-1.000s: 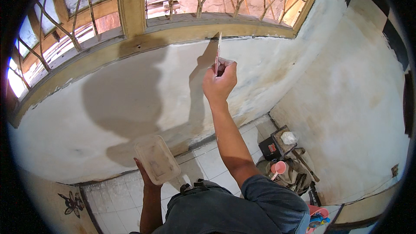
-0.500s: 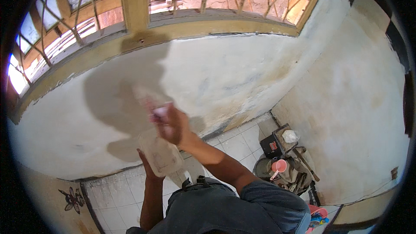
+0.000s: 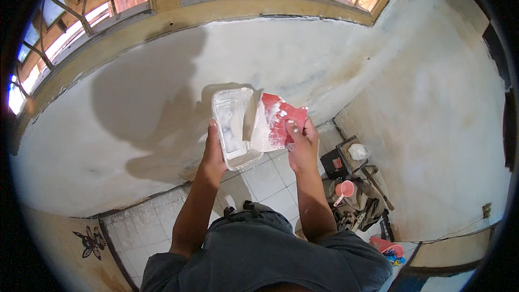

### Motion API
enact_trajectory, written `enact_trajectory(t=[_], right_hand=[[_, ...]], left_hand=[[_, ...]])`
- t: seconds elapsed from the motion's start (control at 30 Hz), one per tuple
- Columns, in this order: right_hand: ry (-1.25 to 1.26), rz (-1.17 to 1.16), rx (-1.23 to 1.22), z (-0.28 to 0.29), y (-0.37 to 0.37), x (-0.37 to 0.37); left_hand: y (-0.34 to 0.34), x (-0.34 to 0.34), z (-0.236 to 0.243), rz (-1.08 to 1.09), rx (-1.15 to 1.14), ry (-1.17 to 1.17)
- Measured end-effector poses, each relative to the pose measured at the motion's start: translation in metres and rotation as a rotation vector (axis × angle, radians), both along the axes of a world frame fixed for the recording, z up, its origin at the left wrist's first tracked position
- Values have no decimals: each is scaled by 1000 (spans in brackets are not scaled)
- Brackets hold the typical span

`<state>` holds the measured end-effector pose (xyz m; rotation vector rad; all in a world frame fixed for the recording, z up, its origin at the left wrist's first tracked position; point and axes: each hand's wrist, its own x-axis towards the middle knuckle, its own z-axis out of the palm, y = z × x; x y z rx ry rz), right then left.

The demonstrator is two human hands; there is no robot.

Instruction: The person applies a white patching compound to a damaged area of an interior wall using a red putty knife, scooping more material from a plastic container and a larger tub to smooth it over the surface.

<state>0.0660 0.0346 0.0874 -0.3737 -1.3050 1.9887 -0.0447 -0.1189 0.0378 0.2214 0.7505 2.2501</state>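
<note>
My left hand (image 3: 214,148) grips the left side of a clear rectangular plastic tub (image 3: 220,130), smeared inside with white paste. A red flat putty spreader (image 3: 292,115), coated with white paste over its left part, is pinched at its right end in my right hand (image 3: 304,146). Its coated edge is at the tub's right rim. Both are held out before the off-white wall (image 3: 270,59), at about the height below the window.
Above is a yellow-framed window (image 3: 227,5) with bars. On the tiled floor (image 3: 265,176) to the right stand a black box (image 3: 334,165), a pink dipper (image 3: 344,188) on piled cloths and tools, and a pink bucket (image 3: 385,246). A second wall (image 3: 427,130) rises beyond them.
My right hand, blurred near the wall before, has come right with the spreader to the tub's right side. My left hand has raised the tub up and to the right.
</note>
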Motion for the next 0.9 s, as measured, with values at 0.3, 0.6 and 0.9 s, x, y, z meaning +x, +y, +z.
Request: enact_trajectory(t=[0.3,0.6,0.9], right_hand=[[-223,-239,634,9,2,10],[-294,-223,790,-10,10,1],[-193,-120,400,-39,-2,-13]], left_hand=[[21,5,18,-35,81,103],[26,5,18,62,-42,273],[29,2,19,145,-114,323]])
